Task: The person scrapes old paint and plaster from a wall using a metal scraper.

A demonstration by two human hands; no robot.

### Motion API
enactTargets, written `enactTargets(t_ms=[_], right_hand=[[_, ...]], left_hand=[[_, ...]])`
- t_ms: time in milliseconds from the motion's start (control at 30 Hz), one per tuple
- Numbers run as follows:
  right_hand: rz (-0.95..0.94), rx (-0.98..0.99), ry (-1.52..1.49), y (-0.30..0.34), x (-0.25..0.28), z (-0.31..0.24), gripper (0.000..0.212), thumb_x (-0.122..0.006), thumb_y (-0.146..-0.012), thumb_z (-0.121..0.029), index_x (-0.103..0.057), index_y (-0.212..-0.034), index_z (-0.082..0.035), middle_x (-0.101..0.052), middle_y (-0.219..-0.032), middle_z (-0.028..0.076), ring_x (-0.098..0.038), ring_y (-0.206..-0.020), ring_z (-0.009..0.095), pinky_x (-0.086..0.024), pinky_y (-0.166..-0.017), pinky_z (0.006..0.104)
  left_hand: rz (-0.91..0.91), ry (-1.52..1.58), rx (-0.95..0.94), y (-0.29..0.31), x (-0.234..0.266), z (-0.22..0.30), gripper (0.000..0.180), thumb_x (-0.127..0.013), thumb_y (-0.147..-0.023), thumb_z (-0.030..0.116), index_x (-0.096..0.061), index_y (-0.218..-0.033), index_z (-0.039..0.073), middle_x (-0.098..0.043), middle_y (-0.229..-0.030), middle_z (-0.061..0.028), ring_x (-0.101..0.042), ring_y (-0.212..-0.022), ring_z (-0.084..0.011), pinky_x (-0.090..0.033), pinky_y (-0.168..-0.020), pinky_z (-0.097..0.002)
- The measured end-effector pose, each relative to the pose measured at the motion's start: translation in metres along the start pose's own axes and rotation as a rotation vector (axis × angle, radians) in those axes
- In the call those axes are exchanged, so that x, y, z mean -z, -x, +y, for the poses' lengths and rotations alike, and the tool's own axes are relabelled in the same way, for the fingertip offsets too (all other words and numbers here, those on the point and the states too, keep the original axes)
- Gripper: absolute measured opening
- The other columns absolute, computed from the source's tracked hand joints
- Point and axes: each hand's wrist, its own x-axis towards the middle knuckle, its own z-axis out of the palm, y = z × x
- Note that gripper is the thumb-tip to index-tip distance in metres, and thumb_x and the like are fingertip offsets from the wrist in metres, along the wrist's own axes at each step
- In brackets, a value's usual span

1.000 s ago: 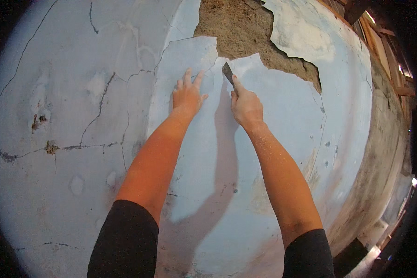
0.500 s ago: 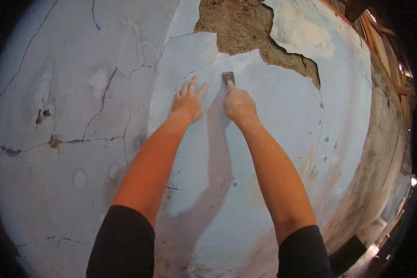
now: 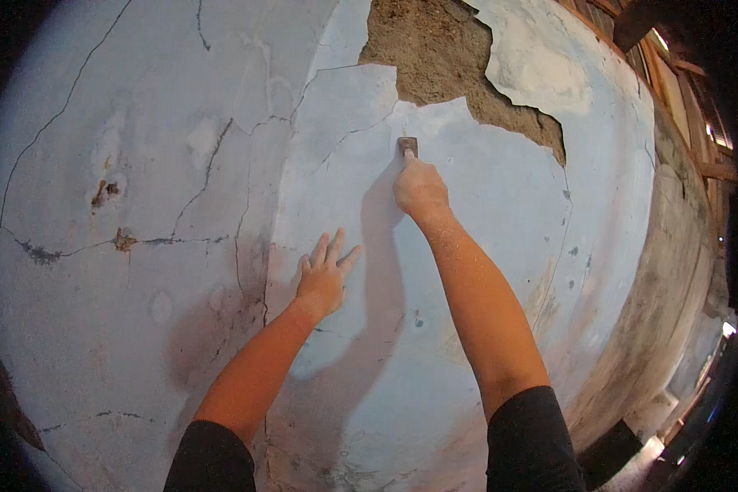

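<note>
Right hand (image 3: 421, 189) grips a scraper (image 3: 407, 145), pointing up below a bare patch (image 3: 435, 49) in the wall (image 3: 500, 197); left hand (image 3: 323, 281), spread, empty, is lower left.

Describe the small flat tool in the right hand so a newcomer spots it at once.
On the pale blue wall, find the big jagged brown patch at top centre. Below it is the right hand, with the small flat tool jutting above it. Dark and square-ended, it is the only held object in view.
</note>
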Motion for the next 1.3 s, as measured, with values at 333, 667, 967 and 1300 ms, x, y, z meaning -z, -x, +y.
enactTargets(t_ms=[333,667,967,1300], right_hand=[[0.014,0.019,-0.092,-0.003,0.008,0.0,0.055,-0.046,-0.098,-0.014,-0.047,-0.152,-0.013,-0.07,-0.119,0.026,-0.067,-0.115,0.043,-0.054,-0.098,0.052],[0.073,-0.018,-0.131,-0.032,0.008,0.007,0.054,-0.046,-0.099,-0.022,-0.05,-0.152,-0.017,-0.07,-0.116,0.028,-0.067,-0.111,0.046,-0.052,-0.098,0.0541],[-0.094,-0.005,-0.02,0.05,-0.014,0.03,0.053,-0.046,-0.1,-0.022,-0.05,-0.152,-0.02,-0.071,-0.109,0.028,-0.069,-0.103,0.046,-0.053,-0.093,0.0554],[0.033,0.038,-0.104,-0.027,0.017,0.032,0.053,-0.045,-0.097,-0.015,-0.046,-0.149,-0.009,-0.071,-0.11,0.029,-0.069,-0.107,0.046,-0.053,-0.093,0.0553]], left_hand=[[-0.215,0.017,0.012,0.005,0.021,-0.006,0.085,-0.074,-0.091,0.029,-0.029,-0.165,0.026,-0.002,-0.175,-0.0128,-0.016,-0.158,-0.0388,-0.031,-0.119,-0.0594],[-0.4,-0.037,0.03,-0.008,0.038,-0.006,0.08,-0.068,-0.091,0.016,-0.035,-0.162,0.032,-0.001,-0.176,-0.0038,-0.016,-0.16,-0.032,-0.03,-0.119,-0.0622],[-0.391,0.032,0.049,0.0,0.03,-0.007,0.084,-0.072,-0.093,0.03,-0.028,-0.165,0.029,0.004,-0.175,-0.011,-0.013,-0.159,-0.0425,-0.031,-0.119,-0.0642],[-0.299,0.111,0.059,0.03,-0.002,0.003,0.086,-0.075,-0.088,0.03,-0.034,-0.163,0.023,0.0,-0.175,-0.0107,-0.013,-0.159,-0.0381,-0.029,-0.119,-0.0643]])
